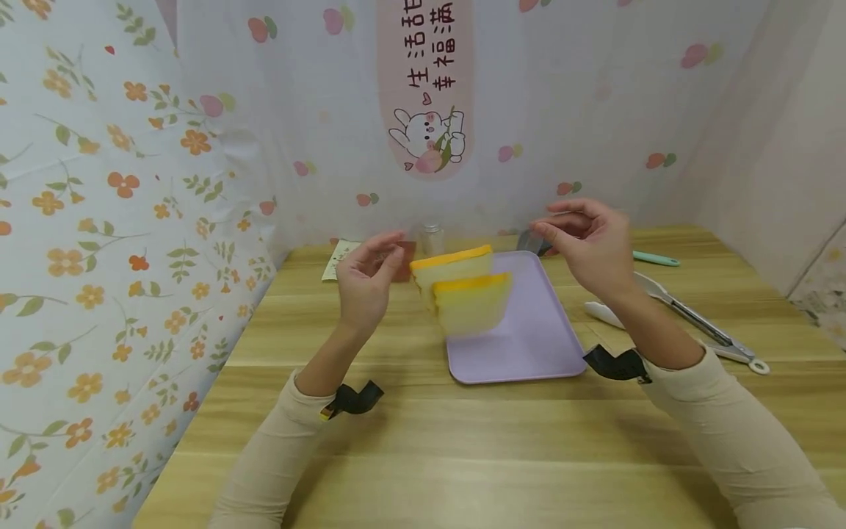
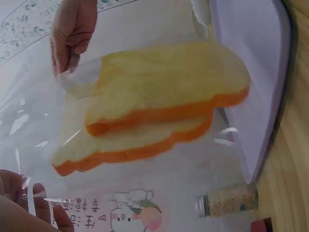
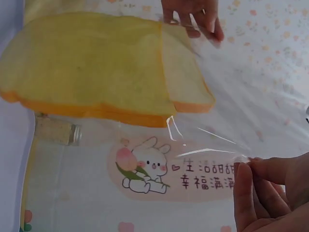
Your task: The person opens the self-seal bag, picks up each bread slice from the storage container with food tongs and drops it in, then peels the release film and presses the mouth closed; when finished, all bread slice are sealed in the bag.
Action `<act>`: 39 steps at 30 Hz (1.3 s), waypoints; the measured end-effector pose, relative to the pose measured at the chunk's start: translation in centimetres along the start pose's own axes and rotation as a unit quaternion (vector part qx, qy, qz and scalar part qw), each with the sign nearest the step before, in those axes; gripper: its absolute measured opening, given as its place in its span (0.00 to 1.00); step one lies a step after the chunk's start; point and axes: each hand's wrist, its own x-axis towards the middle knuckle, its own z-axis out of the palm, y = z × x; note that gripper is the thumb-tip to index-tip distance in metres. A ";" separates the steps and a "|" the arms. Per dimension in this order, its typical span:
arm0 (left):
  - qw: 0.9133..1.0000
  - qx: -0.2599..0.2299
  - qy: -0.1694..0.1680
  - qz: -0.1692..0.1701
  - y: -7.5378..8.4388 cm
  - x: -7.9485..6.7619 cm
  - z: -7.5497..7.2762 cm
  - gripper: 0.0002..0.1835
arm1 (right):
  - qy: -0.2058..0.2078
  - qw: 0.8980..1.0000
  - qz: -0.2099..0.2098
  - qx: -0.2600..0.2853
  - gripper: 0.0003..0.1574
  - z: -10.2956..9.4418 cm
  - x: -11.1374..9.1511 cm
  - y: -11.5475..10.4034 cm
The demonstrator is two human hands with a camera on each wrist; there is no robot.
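Two pale yellow bread slices (image 1: 472,305) with orange crusts hang inside a clear plastic bag (image 3: 217,130), one overlapping the other. They are above the left part of a lilac tray (image 1: 529,345). My left hand (image 1: 370,275) pinches the bag's edge at the left with thumb and fingers. At the other side my right hand (image 1: 588,246) pinches the bag between thumb and fingertips, as the right wrist view shows closely. Stretched between the hands, the film is nearly invisible in the head view. Both slices (image 2: 169,87) look tilted in the left wrist view.
Metal tongs (image 1: 700,319) with white parts lie at the right, partly behind my forearm. A green handle (image 1: 656,258) lies farther back. Behind the bag stands a small capped jar (image 2: 229,200). A printed paper (image 1: 340,258) lies at the back left of the wooden table (image 1: 423,455).
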 end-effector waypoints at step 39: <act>0.995 -0.031 -0.084 -0.046 1.3 1.6 -1.4 0.05 | -0.115 0.991 -0.038 0.065 0.08 -3.2 1.2 -0.9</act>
